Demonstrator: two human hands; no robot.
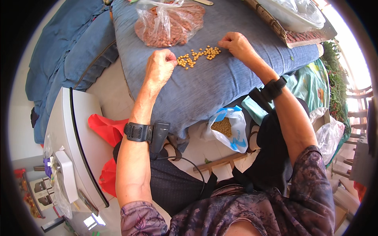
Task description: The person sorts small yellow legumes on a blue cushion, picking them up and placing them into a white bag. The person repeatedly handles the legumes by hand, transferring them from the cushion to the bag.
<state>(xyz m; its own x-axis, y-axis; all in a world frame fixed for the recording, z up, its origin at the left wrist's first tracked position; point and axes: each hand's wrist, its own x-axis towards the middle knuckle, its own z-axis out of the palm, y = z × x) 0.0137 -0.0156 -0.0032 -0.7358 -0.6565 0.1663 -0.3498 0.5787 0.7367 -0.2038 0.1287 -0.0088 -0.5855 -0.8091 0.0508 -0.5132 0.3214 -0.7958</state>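
Observation:
A loose patch of yellow soybeans (212, 53) lies on a blue fabric-covered surface (189, 91). My left hand (161, 65) is at the patch's left end, thumb and fingertips together and touching the nearest beans. Just off the right end is my right hand (237, 45), its fingers curled and the thumb against them. Whether either hand pinches a bean is too small to see. Behind the beans rests a clear plastic bag (169, 25) full of reddish-brown peanuts. Below the surface's front edge, between my legs, a white and blue plastic bag (236, 129) stands open with soybeans inside.
At the back right, a white plastic basin (295, 17) sits on a flat board or box (313, 38). A white cabinet (71, 124) stands at left, with red bags (107, 126) beside it. Green plants (335, 67) line the right side. A wooden frame (218, 163) lies on the floor.

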